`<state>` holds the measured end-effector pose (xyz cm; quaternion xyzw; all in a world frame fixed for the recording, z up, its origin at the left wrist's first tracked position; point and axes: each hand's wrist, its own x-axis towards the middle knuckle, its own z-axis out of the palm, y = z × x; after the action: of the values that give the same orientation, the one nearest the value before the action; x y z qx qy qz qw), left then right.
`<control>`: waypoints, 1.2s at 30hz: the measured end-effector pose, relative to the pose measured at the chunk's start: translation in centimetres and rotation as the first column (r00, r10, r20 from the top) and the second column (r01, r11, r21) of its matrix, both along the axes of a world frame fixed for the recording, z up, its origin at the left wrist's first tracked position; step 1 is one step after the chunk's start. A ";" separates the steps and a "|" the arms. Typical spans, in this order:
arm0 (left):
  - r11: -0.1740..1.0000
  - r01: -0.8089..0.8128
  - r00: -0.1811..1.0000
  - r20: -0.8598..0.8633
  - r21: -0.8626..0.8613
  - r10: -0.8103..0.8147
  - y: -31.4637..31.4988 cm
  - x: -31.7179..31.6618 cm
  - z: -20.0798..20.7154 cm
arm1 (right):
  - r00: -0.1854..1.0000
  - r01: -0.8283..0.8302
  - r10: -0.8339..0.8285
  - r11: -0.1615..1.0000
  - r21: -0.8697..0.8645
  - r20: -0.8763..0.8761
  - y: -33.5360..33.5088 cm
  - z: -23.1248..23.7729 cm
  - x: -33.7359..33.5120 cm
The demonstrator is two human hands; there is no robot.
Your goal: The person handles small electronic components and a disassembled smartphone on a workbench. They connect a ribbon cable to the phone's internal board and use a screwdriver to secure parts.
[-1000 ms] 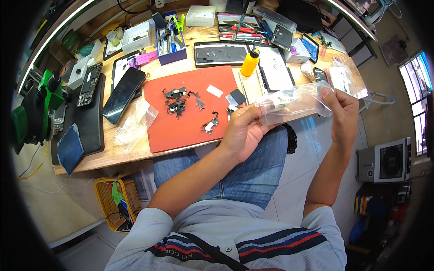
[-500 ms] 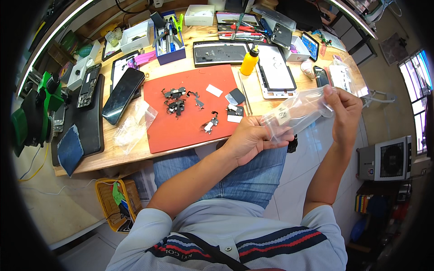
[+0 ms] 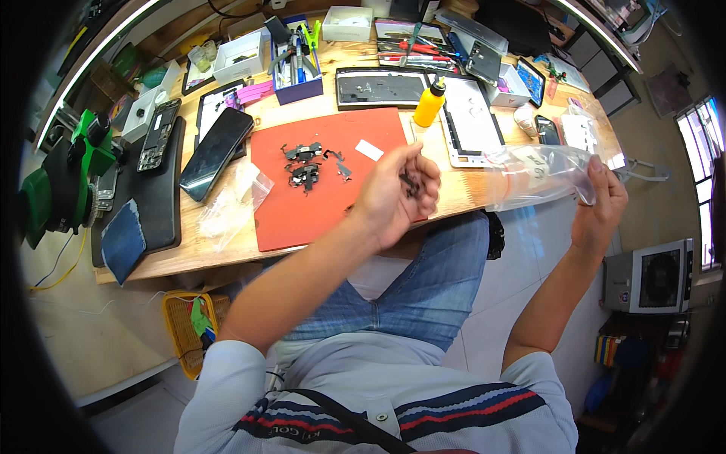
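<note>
My left hand [image 3: 382,198] is above the right part of a red mat [image 3: 302,219], fingers curled around small dark parts [image 3: 410,184] whose exact kind I cannot make out. Pinched at one end by my right hand [image 3: 599,200], a clear plastic zip bag [image 3: 514,193] with a pale label stretches leftward past the table's front edge. On the mat lie dark electronic parts with flex pieces [image 3: 305,165], a thin flex piece [image 3: 340,166] and a white card [image 3: 369,150]. My left hand and forearm hide the mat's right side.
A yellow bottle [image 3: 429,104] stands behind the mat. To the left are a dark phone [image 3: 217,155], clear bags [image 3: 234,208] and a black pad [image 3: 168,208]. A blue tool box [image 3: 299,92] and a parts tray [image 3: 382,89] are farther back.
My left hand has let go of the bag and moved left over the mat, now with dark parts in it. My right hand still holds the bag, slightly lower and farther right.
</note>
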<state>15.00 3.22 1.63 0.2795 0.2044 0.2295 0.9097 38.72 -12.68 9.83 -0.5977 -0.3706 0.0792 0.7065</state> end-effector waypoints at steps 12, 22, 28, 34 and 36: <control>0.577 0.071 0.850 -0.352 0.814 0.392 11.3 1.8 0.1 | 0.994 -0.087 0.085 0.996 -0.022 -0.068 -2.3 -2.6 -0.6; 0.576 -0.153 0.912 -0.109 0.803 0.395 10.6 -0.7 3.1 | 0.980 -0.062 0.087 0.988 0.143 -0.177 -3.4 -5.5 -0.9; 0.749 -0.161 0.978 0.004 0.643 0.207 1.4 -0.1 3.9 | 0.958 -0.011 0.089 0.961 0.276 -0.272 0.0 -7.9 -4.6; 0.941 -0.287 0.935 0.267 0.178 0.235 -0.7 2.0 3.1 | 0.981 -0.099 0.107 0.993 0.062 -0.163 1.6 -8.4 -7.6; 0.941 -0.309 0.921 0.289 0.140 0.260 -0.7 1.8 3.4 | 0.978 -0.143 0.138 0.990 -0.020 -0.154 0.9 -8.5 -7.2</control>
<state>16.85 2.52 5.08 0.2954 0.0968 0.4127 0.8562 31.51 -11.74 1.32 -0.5732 -0.3554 0.1802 0.7160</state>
